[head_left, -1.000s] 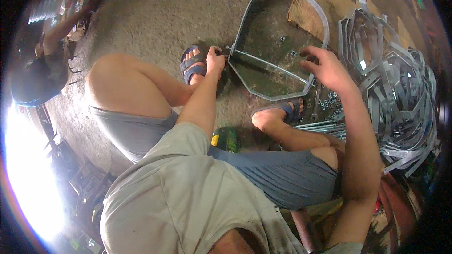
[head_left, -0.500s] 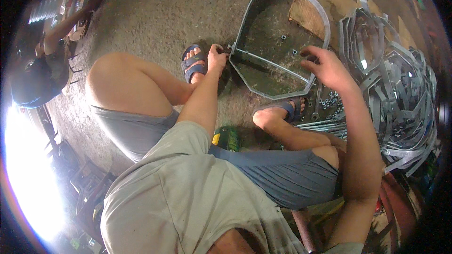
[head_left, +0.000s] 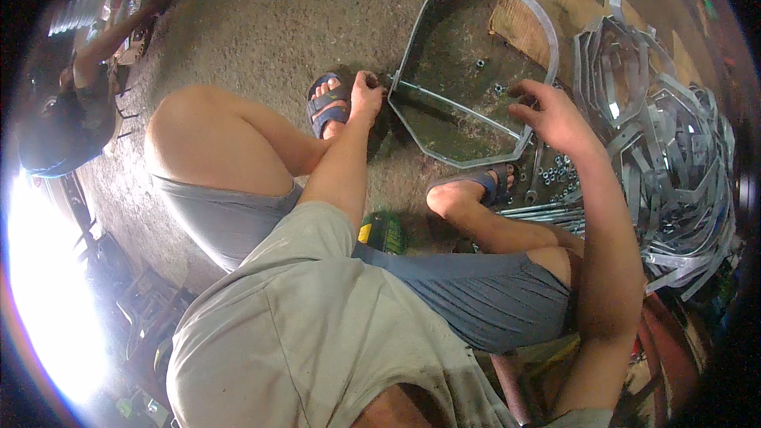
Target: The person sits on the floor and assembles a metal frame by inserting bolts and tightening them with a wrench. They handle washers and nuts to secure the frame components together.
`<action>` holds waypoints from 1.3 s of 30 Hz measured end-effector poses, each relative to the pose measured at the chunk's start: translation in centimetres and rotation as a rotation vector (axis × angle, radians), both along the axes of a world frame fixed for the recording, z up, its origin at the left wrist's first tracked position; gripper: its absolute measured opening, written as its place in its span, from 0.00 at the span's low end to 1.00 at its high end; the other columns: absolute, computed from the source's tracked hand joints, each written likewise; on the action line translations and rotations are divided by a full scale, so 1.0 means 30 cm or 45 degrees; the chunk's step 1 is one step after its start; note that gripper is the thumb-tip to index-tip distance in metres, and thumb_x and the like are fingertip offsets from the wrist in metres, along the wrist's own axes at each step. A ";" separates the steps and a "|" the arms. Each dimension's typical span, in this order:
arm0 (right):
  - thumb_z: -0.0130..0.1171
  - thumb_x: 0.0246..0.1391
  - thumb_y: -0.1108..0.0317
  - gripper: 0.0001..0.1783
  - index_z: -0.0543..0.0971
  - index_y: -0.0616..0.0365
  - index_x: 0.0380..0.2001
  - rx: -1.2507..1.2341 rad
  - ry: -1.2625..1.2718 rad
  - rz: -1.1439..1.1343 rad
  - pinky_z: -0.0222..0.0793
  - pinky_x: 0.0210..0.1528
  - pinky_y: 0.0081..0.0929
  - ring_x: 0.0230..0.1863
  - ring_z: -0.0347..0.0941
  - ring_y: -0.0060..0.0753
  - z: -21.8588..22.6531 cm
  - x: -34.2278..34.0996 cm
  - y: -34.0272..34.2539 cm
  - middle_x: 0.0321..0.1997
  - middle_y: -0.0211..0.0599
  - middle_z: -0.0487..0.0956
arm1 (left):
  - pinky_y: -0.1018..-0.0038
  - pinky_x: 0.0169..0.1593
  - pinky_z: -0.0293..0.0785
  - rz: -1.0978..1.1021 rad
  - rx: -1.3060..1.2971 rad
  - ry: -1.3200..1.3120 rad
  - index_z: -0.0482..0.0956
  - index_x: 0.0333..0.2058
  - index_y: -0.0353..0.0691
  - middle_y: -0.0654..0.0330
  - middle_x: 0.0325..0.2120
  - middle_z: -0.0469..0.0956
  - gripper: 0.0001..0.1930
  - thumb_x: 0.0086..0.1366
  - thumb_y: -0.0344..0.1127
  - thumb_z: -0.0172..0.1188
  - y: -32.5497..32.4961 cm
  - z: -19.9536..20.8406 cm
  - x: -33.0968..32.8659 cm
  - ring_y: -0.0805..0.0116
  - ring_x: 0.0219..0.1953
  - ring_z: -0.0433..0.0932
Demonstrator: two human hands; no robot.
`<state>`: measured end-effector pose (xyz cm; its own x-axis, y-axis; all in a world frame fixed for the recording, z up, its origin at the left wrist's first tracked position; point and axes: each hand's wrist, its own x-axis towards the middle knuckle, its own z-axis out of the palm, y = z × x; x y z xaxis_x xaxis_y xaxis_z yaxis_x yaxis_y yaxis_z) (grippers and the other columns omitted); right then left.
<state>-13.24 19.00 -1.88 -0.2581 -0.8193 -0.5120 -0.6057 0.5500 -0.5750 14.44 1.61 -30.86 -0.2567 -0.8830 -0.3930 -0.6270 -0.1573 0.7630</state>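
Left hand [head_left: 366,97], curled by the hoop [head_left: 552,43] at nine o'clock, hold unclear, could jolt the rod [head_left: 460,111] loose; right hand [head_left: 547,112] loosely spread.

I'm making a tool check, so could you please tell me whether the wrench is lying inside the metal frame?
No, the wrench lies outside the metal frame, beside the loose nuts.

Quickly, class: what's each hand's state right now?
Left hand: near the rod; grip cannot be told.
Right hand: open, nothing visible in its grip.
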 end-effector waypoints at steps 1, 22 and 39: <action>0.62 0.54 0.64 0.17 0.78 0.64 0.44 0.008 0.003 -0.017 0.70 0.49 0.42 0.47 0.77 0.57 0.003 0.003 -0.008 0.41 0.56 0.80 | 0.67 0.42 0.74 0.011 -0.010 0.018 0.75 0.35 0.35 0.53 0.29 0.79 0.15 0.55 0.39 0.65 -0.006 -0.013 0.010 0.62 0.35 0.78; 0.64 0.54 0.61 0.20 0.78 0.64 0.45 0.082 -0.046 -0.082 0.71 0.51 0.39 0.50 0.77 0.55 -0.030 -0.004 0.009 0.45 0.54 0.81 | 0.69 0.43 0.74 0.277 0.576 0.433 0.86 0.39 0.38 0.54 0.32 0.84 0.12 0.60 0.36 0.62 -0.025 -0.130 -0.035 0.64 0.36 0.81; 0.64 0.52 0.57 0.24 0.79 0.61 0.48 0.492 0.373 -0.165 0.70 0.55 0.43 0.52 0.76 0.57 -0.510 0.001 0.053 0.48 0.57 0.80 | 0.71 0.39 0.75 0.402 0.435 0.724 0.81 0.43 0.37 0.60 0.34 0.82 0.14 0.57 0.32 0.64 0.005 -0.034 -0.062 0.66 0.34 0.79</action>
